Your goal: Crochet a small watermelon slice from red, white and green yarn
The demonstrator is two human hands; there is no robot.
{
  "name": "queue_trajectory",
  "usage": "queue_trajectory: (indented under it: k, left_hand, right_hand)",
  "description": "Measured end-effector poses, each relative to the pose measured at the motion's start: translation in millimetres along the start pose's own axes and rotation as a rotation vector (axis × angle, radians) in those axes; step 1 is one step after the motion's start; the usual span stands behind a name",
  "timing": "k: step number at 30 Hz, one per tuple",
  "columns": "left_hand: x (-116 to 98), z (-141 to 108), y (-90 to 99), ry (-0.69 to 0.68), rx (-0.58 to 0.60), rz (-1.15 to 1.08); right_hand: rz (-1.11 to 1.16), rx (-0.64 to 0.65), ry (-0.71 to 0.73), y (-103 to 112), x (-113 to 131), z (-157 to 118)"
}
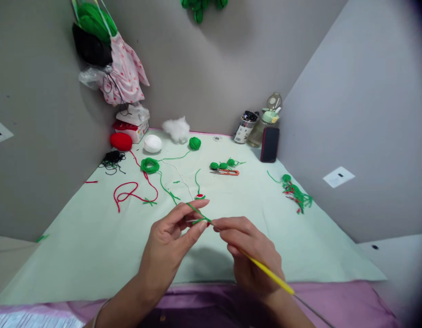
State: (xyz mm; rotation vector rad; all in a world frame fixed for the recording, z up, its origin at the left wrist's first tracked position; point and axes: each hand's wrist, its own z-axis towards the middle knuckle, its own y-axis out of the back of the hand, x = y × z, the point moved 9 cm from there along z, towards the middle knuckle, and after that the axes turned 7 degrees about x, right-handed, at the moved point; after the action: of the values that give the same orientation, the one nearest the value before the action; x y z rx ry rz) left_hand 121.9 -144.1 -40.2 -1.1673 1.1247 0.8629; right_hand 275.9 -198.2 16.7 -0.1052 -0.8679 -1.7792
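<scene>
Above the near part of the pale green cloth (299, 255), the left hand (166, 243) pinches a small yarn piece (207, 221) between its thumb and fingers, and a green strand (196, 210) runs across its index finger. The right hand (253, 253) is closed around a yellow-handled tool (270, 272), whose thin front end meets the yarn piece at the left fingertips; the tip itself is too small to see well. In my judgement, a loop could slip away from the tool if the strand becomes loose, or the yarn could split if the tip enters at a wrong angle. Another danger is tangling: the green coil (149, 166) sends its strand towards the left hand, close to a thin white thread (183, 177), so a strong pull might catch both together. The loose red yarn (129, 198) lies farther left and seems a smaller risk. Concerning writing, the patterned cup (244, 132) and the red-and-white box (139, 132) carry printed marks, but I cannot read any word or brand on them. The phone (270, 145) shows only a dark surface.
</scene>
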Motion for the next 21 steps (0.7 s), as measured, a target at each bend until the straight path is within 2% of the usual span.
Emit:
queue_trajectory:
  k: [3,6,10,12,14,18,21]
  left_hand:
    - [-6,-3,1.4,-0.037,-0.055,0.038]
    - [1,-5,-2.7,0.013,-0.055,-0.082]
    - [20,-4,-22.3,0.206,0.097,-0.399]
    - [26,-4,-30.0,0.305,0.176,-0.502]
    - [27,-2,-26.8,0.325,0.176,-0.523]
    - [21,2,-9.1,0.246,0.073,-0.417]
    - [16,0,-9.1,0.176,0.079,-0.331]
  right_hand:
    - [-0.079,0.000,0.014,-1,3,-1]
    - [-0.237,0.015,0.049,-8,8,-3]
    - [-0.362,0.011,0.050,-13,9,-8]
    - [-0.268,-0.016,0.031,-9,5,-7]
    - [-0.069,-0.058,-0.022,-2,-2,-4]
    - [0.310,-0.166,-0.230,8,-24,-1]
    - [0.545,-0.211,-0.325,4,-36,0]
